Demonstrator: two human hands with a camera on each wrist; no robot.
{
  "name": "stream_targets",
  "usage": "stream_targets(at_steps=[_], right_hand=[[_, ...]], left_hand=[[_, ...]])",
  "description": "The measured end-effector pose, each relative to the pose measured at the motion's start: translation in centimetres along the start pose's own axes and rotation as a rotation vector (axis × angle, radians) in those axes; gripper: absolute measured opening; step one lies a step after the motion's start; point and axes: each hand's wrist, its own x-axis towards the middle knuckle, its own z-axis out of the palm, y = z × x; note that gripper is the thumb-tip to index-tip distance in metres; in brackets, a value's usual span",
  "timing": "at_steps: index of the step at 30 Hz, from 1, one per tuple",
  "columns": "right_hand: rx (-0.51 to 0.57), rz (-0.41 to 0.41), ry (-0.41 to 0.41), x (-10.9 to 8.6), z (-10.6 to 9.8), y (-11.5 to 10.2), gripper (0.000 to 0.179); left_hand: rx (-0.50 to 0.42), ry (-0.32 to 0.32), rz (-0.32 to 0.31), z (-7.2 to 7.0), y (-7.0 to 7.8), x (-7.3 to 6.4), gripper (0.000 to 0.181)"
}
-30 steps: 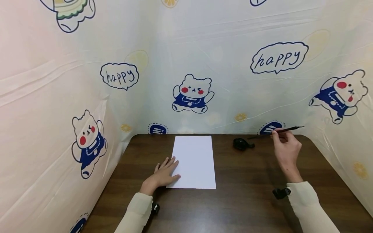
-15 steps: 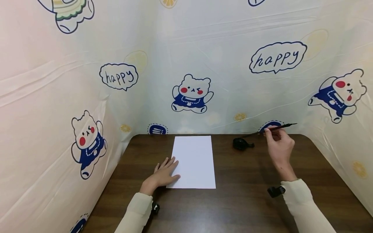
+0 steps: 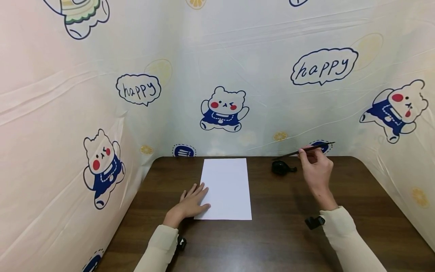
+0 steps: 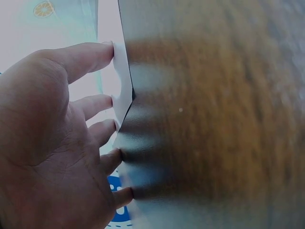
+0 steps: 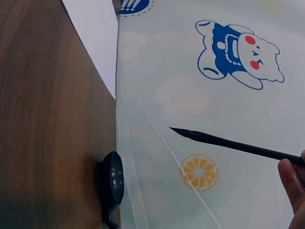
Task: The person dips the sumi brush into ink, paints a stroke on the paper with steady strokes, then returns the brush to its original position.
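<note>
A sheet of white paper (image 3: 227,189) lies on the dark wooden table. My left hand (image 3: 192,204) rests spread on its lower left edge; in the left wrist view the fingertips (image 4: 110,102) press down along the paper's edge. Raised over the table's back right part, my right hand (image 3: 317,170) pinches a slim dark writing brush (image 3: 292,153) between thumb and fingers. The brush slants across to the left, and its pointed dark tip (image 5: 183,132) shows in the right wrist view. Just below the brush's left end sits a small black dish (image 3: 280,167) with a curled handle.
A pale cloth printed with bears, oranges and the word happy hangs along the table's back edge and both sides. Dark wrist cameras (image 3: 314,222) sit at both cuffs. The wooden tabletop (image 3: 272,241) stretches toward the front.
My right hand has moved left with the brush, bringing the brush's left end over the black dish. The left hand and the paper have stayed in place.
</note>
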Motion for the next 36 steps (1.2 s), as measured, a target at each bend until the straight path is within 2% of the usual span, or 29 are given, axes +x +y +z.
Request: stream_targets(at_steps=[3, 9, 17, 36], right_hand=[[0.038, -0.003, 0.007, 0.1, 0.4, -1.1, 0.007], [0.051, -0.002, 0.014, 0.0, 1.0, -1.7, 0.007], [0.067, 0.002, -0.005, -0.2, 1.7, -1.9, 0.006], [0.102, 0.002, -0.045, -0.4, 3.5, -3.1, 0.005]], left_hand=[[-0.011, 0.001, 0.007, -0.1, 0.0, -0.1, 0.077], [-0.032, 0.005, 0.035, -0.1, 0.1, -0.3, 0.076], [0.001, -0.005, 0.007, 0.0, -0.1, -0.1, 0.077], [0.001, -0.012, 0.008, 0.1, -0.2, 0.0, 0.078]])
